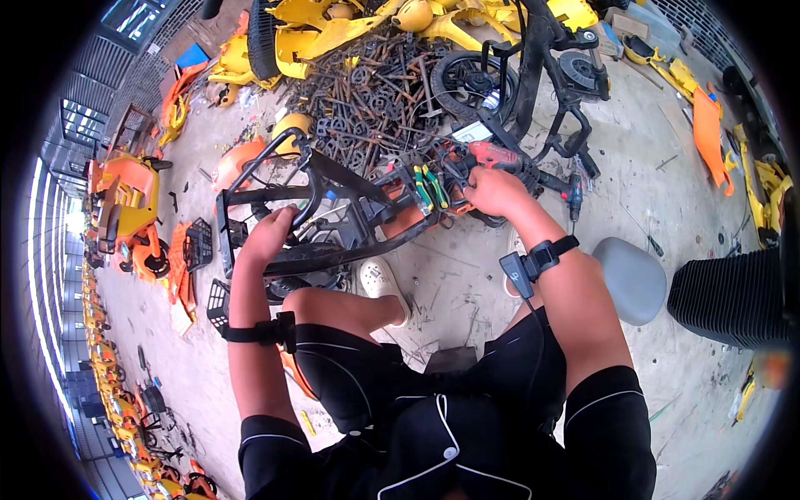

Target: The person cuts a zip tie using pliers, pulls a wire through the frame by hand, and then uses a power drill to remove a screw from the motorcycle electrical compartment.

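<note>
A stripped black scooter frame (333,254) lies in front of my knees. My left hand (271,232) is closed around a curved tube at its left end. My right hand (493,190) is at the frame's middle, fingers curled in among wires and small parts; what they grip is hidden. Just above it rests a red power tool (493,156). Beside these fingers, two green-handled pliers (425,187) lie on the frame. Farther right, a drill (574,198) rests with its bit pointing down.
Behind the frame is a heap of rusty metal parts (367,104), with yellow plastic panels (333,37) beyond. A grey rounded seat (631,280) and a black ribbed stack (725,296) stand at right. A black crate (198,243) and yellow-orange scooters (133,200) are at left.
</note>
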The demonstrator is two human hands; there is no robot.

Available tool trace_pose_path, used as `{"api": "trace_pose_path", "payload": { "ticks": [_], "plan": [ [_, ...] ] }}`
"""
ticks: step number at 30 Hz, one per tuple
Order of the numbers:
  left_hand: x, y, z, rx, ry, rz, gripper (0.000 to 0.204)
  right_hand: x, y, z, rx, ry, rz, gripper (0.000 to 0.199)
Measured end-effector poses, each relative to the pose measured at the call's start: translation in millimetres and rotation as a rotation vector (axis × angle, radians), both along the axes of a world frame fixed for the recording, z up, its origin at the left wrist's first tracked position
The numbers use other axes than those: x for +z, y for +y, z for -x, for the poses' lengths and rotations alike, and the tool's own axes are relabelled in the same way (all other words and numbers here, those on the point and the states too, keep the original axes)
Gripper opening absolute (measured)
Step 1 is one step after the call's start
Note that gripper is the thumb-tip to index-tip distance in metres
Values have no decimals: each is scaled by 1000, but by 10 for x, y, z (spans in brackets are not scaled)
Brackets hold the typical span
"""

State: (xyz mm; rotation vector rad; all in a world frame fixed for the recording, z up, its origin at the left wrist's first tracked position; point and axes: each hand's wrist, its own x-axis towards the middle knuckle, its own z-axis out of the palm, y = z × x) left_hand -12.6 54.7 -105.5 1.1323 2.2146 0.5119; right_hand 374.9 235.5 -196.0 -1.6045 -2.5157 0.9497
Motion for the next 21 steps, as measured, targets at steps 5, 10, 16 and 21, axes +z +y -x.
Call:
{"api": "trace_pose_path", "payload": {
  "ticks": [5,10,16,21],
  "plan": [
    [194,7,-276,52,154,36,55,-47,-88,96,49,-58,9,37],
    [158,-38,-310,24,367,-15,57,-222,-124,345,105,-119,-32,36],
    [241,-40,-379,43,396,-28,57,-467,-69,837,113,-158,47,34],
    [264,-47,-353,53,391,10,56,-804,16,1126,63,-147,93,33]
  ]
}}
